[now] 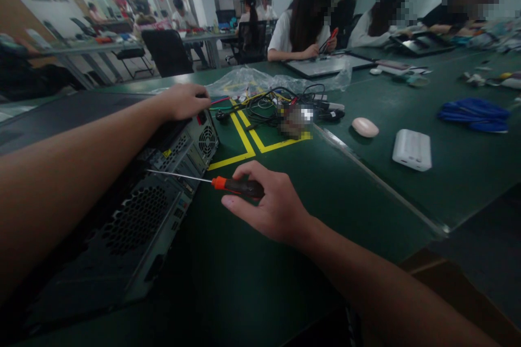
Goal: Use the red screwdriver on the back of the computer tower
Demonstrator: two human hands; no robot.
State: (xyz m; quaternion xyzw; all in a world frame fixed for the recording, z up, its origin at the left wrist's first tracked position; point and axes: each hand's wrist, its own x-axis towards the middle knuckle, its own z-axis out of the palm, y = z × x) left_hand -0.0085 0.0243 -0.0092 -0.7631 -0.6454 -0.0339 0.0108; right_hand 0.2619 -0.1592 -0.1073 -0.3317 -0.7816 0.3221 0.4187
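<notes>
A black and grey computer case (163,249) lies on the green table at the left, its rear panel with round vent grilles facing right. My left hand (185,101) rests on the far top edge of the case, fingers bent over the corner; whether anything is under them is hidden. In my right hand (271,200) is a screwdriver (240,186) with an orange and black handle, held between thumb and curled fingers. Its long thin shaft points left, and the tip meets the rear panel near its upper edge.
Beyond the case lie tangled black cables (268,105), a clear plastic bag (240,78) and yellow tape lines. To the right are a pink oval object (365,127), a white box-shaped device (412,149) and a blue bundle (474,114). Several people sit working at tables behind.
</notes>
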